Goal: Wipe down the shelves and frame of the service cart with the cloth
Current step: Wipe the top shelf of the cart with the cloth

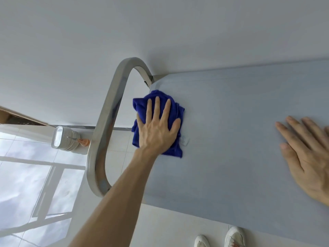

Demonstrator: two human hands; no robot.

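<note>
The service cart's grey top shelf (231,131) fills the right half of the head view. Its curved steel handle (106,122) loops off the shelf's left end. A crumpled blue cloth (175,111) lies on the shelf near that end. My left hand (157,129) presses flat on the cloth with straight, spread fingers, the arm reaching in from the lower left. My right hand (308,157) rests flat on the bare shelf at the right edge of the view, fingers straight, holding nothing.
A white wall (160,32) stands right behind the cart. A white ribbed appliance (64,139) with an orange part sits on the glossy tiled floor (35,175) left of the handle. My white shoes (233,237) show below the shelf's near edge.
</note>
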